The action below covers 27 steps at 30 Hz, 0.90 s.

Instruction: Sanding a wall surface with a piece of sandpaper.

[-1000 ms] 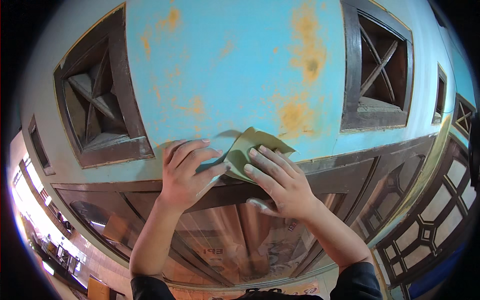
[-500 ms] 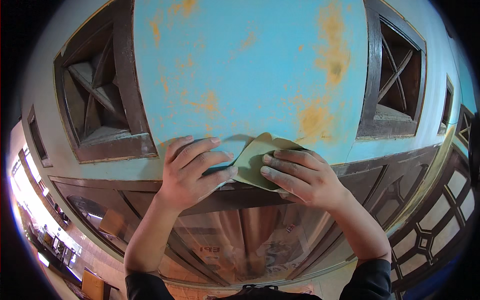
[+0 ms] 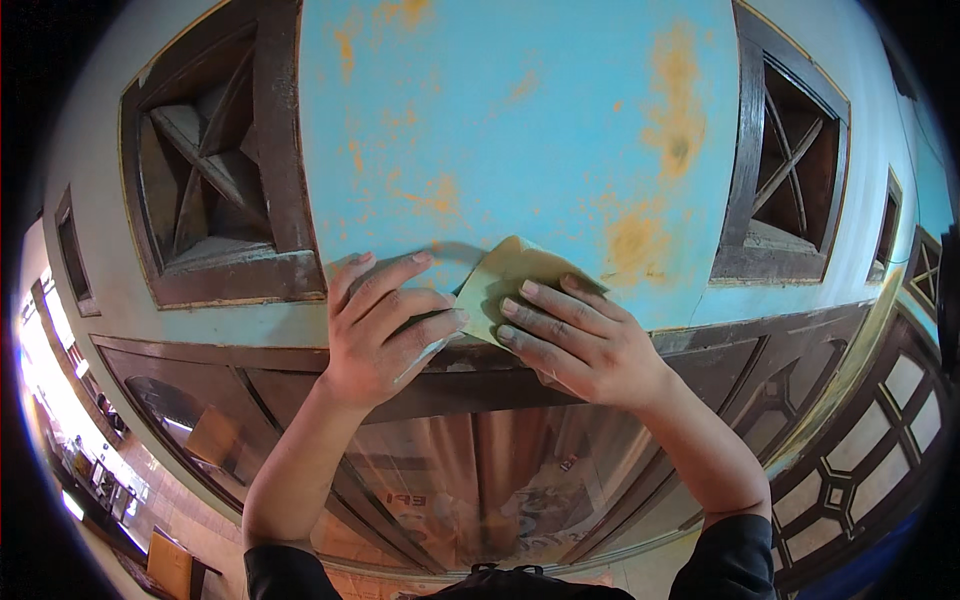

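Pressing flat against the blue painted panel (image 3: 520,130), a folded sheet of greenish sandpaper (image 3: 505,285) lies near the panel's lower edge, just above the dark wooden rail (image 3: 470,365). Right hand (image 3: 580,340) pins it: fingers (image 3: 545,310) extended and spread over the sheet's lower right part, not clenched, likely to keep the abrasive face flush to the paint. Left hand (image 3: 385,325) lies beside it, fingertips (image 3: 450,318) at the sheet's left edge, seemingly steadying it; whether they grip it I cannot tell. Orange worn patches (image 3: 640,240) dot the paint. Recessed dark wooden frames (image 3: 215,190) flank the panel.
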{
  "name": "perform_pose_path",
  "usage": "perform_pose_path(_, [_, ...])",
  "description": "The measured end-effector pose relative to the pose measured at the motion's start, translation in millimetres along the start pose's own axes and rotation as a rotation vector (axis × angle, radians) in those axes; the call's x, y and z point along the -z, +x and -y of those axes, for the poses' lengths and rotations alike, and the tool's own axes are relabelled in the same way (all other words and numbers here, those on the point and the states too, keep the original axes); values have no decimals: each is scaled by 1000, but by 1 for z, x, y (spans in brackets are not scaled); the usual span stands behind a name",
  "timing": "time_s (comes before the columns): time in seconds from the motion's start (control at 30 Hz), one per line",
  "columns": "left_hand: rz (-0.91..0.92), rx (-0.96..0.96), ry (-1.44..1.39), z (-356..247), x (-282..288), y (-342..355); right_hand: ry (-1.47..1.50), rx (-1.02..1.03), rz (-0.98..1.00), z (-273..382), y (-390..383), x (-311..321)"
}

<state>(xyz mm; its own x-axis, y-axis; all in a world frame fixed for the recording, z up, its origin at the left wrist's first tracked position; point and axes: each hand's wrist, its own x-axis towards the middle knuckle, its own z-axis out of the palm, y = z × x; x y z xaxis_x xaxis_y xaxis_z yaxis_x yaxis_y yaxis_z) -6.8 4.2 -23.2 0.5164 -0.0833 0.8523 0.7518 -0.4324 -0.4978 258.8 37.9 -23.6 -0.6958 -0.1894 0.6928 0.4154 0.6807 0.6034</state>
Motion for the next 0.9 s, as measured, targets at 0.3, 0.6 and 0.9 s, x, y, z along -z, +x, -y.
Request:
perform_pose_path(0.3, [39, -68, -95, 2, 5, 5, -4, 51, 35, 1, 3, 9])
perform_pose_path(0.6, [148, -117, -207, 4, 7, 10, -16, -5, 44, -5, -4, 8])
perform_pose_path(0.9, [107, 140, 152, 12, 4, 61, -195, -524, -284, 10, -25, -14])
